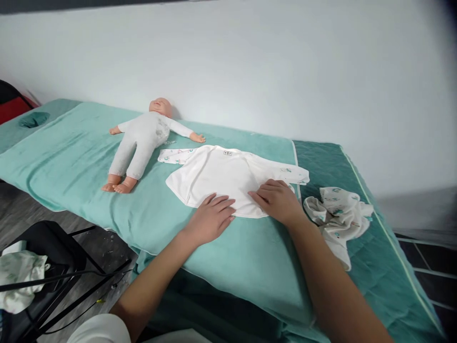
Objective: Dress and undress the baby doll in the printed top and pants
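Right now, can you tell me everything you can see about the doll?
The doll lies on its back on the green cover, near the wall. Its bare head, hands and feet look like smooth, pinkish plastic. The body, arms and legs are white and look like soft cloth, with a greyish, blotchy patch on one side of the middle. Its arms are spread wide and its legs slightly apart. One of its hands points towards the white shirt, without touching it.

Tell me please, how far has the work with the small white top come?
The white top already lies spread, both sleeves out. In hand: its lower part, with the left hand and right hand resting there. What seems left: light creases in the top; the patterned cloth beside it is not spread, but bunched.
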### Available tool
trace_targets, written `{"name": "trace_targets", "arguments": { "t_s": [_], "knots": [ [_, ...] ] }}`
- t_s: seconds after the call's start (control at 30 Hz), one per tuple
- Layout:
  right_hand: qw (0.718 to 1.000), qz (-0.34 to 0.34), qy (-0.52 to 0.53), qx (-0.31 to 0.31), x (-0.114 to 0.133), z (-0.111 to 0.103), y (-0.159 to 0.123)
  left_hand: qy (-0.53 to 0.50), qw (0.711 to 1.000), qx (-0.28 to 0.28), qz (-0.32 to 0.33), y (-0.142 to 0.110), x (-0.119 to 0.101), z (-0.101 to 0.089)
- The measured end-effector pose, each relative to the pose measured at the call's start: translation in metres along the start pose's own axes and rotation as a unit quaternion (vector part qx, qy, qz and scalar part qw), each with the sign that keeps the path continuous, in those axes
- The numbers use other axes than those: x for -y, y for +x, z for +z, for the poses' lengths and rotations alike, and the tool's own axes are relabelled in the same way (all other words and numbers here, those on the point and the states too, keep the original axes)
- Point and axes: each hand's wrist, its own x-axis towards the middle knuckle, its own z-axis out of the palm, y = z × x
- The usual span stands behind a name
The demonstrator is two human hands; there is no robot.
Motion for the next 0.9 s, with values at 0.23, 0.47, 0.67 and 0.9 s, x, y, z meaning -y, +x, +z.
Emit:
{"name": "trace_targets", "arguments": {
  "t_s": [0.23,0.47,0.67,0.9],
  "knots": [
    [0.999,0.038,-0.024,0.013,0.013,-0.002,0.000,0.010,0.999,-0.020,-0.023,-0.036,0.011,-0.021],
    [0.991,0.103,0.085,0.021,0.049,0.049,0.057,0.034,0.999,-0.018,-0.011,-0.051,0.036,-0.033],
    [0.959,0.280,0.020,0.037,0.055,0.076,0.114,0.016,0.998,-0.027,0.051,-0.064,0.058,-0.036],
    [0.949,0.315,-0.013,-0.006,0.036,0.073,0.109,-0.094,0.972,-0.217,-0.005,-0.092,0.106,-0.084]
  ]
}}
